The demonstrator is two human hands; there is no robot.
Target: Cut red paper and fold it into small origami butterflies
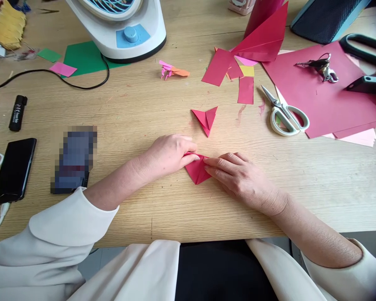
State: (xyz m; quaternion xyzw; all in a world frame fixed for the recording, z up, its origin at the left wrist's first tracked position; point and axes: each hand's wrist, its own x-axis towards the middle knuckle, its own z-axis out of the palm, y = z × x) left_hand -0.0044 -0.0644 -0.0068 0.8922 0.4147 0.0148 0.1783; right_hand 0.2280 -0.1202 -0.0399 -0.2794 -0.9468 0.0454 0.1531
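A small red folded paper (196, 172) lies on the wooden table, its point toward me and a crease down its middle. My left hand (174, 151) pinches its upper left edge between thumb and fingers. On the right side, my right hand (235, 175) has its fingers together, gripping the paper's right corner and covering it. Just beyond my hands rests another red folded paper piece (207, 120), triangular with two pointed wings, touched by neither hand.
White-handled scissors (286, 115) lie right of centre, against large red sheets (303, 96). Red paper scraps (217, 67) and a pink-orange folded figure (172, 71) are farther back. A white fan (125, 33) stands behind. Phones (14, 169) and a black marker (18, 113) lie left.
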